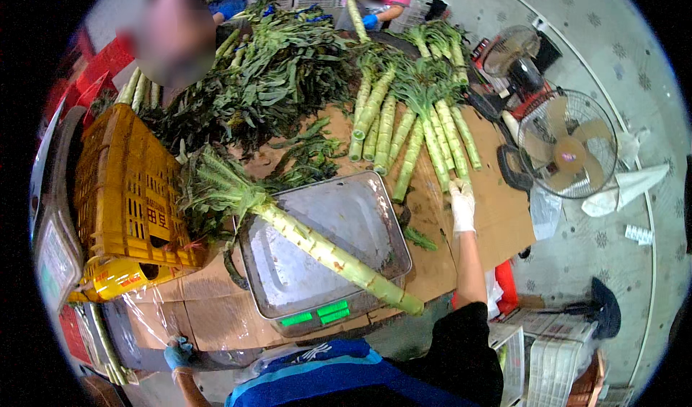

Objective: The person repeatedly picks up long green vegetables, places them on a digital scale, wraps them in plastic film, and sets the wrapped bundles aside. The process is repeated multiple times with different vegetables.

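Observation:
My right hand (pixel 463 204), in a white glove, reaches forward over the cardboard, its fingertips at the cut lower ends of the stem lettuce stalks (pixel 451 136); whether it grips one is unclear. At the table's near left edge is my left hand (pixel 178 352) in a blue glove, with clear plastic film (pixel 146 318) beside it; its hold cannot be made out. One stripped stem lettuce (pixel 330 258) lies diagonally across the metal platform of a scale (pixel 373 212), leaves to the upper left, cut end past the near right edge. A green digital display (pixel 332 311) is lit on the scale's front.
A yellow plastic crate (pixel 130 190) stands tilted at the left. Dark leaves (pixel 292 72) are heaped at the back, where co-workers in blue gloves stand, one holding a stalk (pixel 355 17). Fans (pixel 567 142) stand at the right. White crates (pixel 557 364) are at the lower right.

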### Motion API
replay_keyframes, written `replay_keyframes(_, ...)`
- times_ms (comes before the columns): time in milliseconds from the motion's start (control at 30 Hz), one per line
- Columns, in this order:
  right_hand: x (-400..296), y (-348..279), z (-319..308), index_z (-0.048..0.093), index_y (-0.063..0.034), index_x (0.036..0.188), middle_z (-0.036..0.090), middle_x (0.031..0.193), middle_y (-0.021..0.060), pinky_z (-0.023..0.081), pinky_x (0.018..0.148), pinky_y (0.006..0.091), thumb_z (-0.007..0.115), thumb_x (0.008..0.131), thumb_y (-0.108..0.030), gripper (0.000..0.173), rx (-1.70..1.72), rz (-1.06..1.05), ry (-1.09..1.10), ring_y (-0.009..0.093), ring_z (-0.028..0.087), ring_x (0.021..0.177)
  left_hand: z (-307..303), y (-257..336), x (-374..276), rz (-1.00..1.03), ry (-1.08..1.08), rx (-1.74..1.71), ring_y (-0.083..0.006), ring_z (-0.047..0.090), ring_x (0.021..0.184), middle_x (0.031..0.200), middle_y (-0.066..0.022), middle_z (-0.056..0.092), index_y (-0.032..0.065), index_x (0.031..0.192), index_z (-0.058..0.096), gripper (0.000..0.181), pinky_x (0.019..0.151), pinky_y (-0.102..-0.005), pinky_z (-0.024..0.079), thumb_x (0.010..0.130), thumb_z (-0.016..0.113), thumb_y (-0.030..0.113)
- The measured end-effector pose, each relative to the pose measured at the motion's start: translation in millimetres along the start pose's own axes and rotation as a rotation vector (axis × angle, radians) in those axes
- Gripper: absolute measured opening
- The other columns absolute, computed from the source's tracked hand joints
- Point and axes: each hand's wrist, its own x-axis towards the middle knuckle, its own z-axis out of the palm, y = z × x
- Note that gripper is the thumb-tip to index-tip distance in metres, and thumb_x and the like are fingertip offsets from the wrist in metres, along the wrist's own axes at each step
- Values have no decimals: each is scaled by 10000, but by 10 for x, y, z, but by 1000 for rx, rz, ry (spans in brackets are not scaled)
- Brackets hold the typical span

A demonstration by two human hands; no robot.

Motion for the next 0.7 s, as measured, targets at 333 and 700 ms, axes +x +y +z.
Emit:
replay_keyframes(333, -42, -487, 286, 656, -66, 1043, 654, 884, 57, 449, 739, 322, 669, 790, -427, 442, -40, 58, -397, 183, 577, 784, 597, 448, -597, 41, 61, 99, -139, 535, 537, 663, -38, 569, 38, 774, 632, 180, 454, -262, 433, 853, 548, 176)
replay_keyframes(700, -2127, -994, -824, 592, -50, 939, 582, 804, 13, 405, 596, 244, 613, 853, -203, 177, 703, 109, -262, 112, 530, 672, 346, 523, -478, -155, -262, 10, -208, 634, 647, 841, -102, 663, -2, 1014, 600, 296, 542, -286, 507, 958, 447, 245)
